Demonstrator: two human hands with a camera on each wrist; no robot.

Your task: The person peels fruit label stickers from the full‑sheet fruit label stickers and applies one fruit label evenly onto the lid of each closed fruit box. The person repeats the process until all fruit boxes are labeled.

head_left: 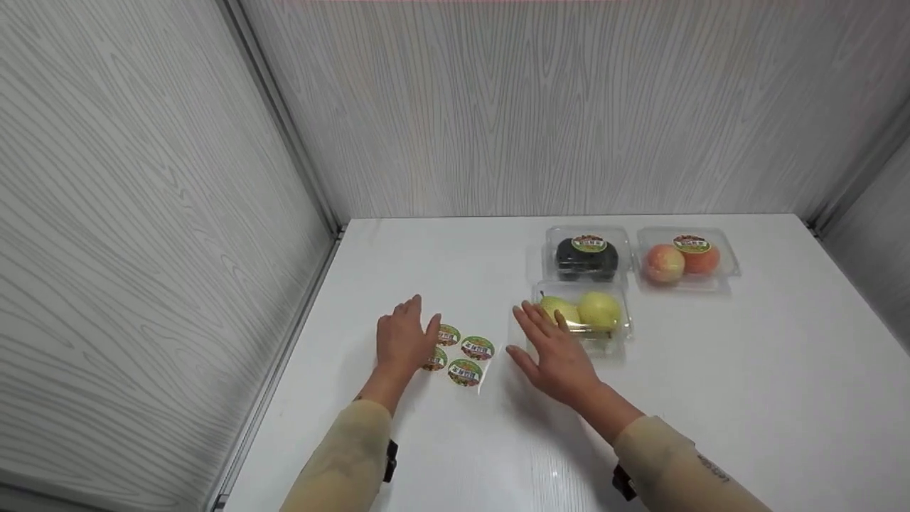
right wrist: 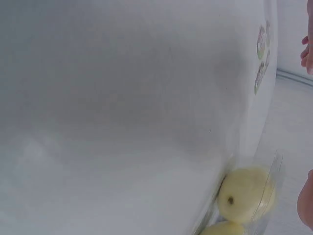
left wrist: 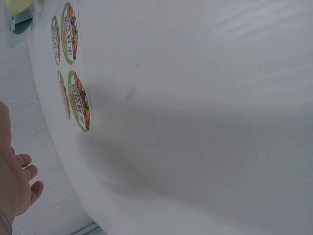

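Note:
A clear sheet of several oval fruit labels (head_left: pixel 466 372) lies on the white table between my hands. My left hand (head_left: pixel 405 340) is at the sheet's left edge, thumb toward the labels, with nothing in its grasp; in the left wrist view its fingers (left wrist: pixel 30 172) hang loosely bent. Fingers spread, my right hand (head_left: pixel 561 363) holds nothing and partly covers a clear clamshell box with two yellow-green pears (head_left: pixel 599 311). No label shows on that box's lid. In the right wrist view, a pear (right wrist: pixel 246 195) appears through the plastic.
Behind the pears stands a clear box of dark fruit (head_left: pixel 586 261) with an oval label on its lid. To its right, another labelled box holds two orange-pink fruits (head_left: pixel 666 264). Wood-grain panels (head_left: pixel 498 107) wall the white table (head_left: pixel 753 398) at the back and sides.

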